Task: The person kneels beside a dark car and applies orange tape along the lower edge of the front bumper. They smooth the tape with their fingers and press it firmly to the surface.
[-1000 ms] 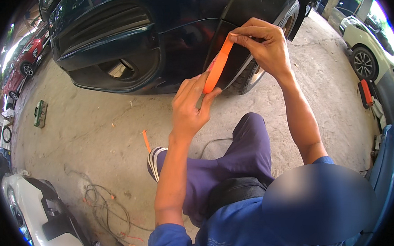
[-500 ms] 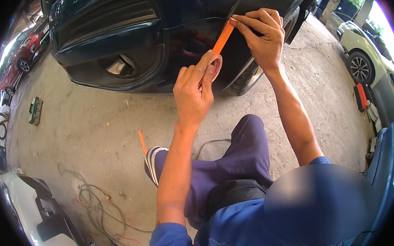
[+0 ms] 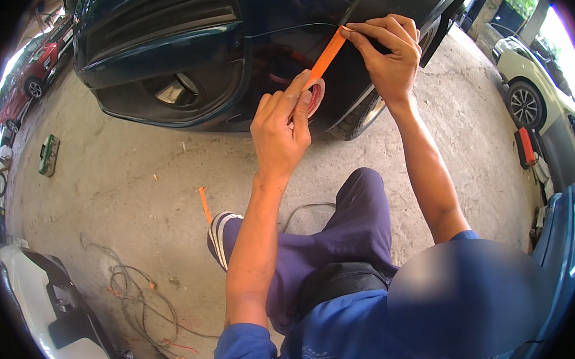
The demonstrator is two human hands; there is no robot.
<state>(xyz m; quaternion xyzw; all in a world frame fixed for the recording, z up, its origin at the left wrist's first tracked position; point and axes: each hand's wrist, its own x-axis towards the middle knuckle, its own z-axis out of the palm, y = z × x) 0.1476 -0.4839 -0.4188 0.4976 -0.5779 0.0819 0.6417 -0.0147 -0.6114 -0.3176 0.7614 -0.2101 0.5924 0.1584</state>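
Gripped by left hand (image 3: 280, 135), tape roll (image 3: 318, 98) is partly unwound; orange strip (image 3: 327, 56), pinched by right hand (image 3: 391, 56), is uncut.

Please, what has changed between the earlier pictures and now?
The left hand and right hand moved upward in the picture, carrying the orange tape higher along the dark car. The tape roll turned, showing its side. Both kept their hold; the car and green toolbox stayed in place.

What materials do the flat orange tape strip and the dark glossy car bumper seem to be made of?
The flat orange tape strip: probably matte paper or plastic, being thin and evenly coloured. The dark glossy car bumper: likely painted plastic; it shows reflections.
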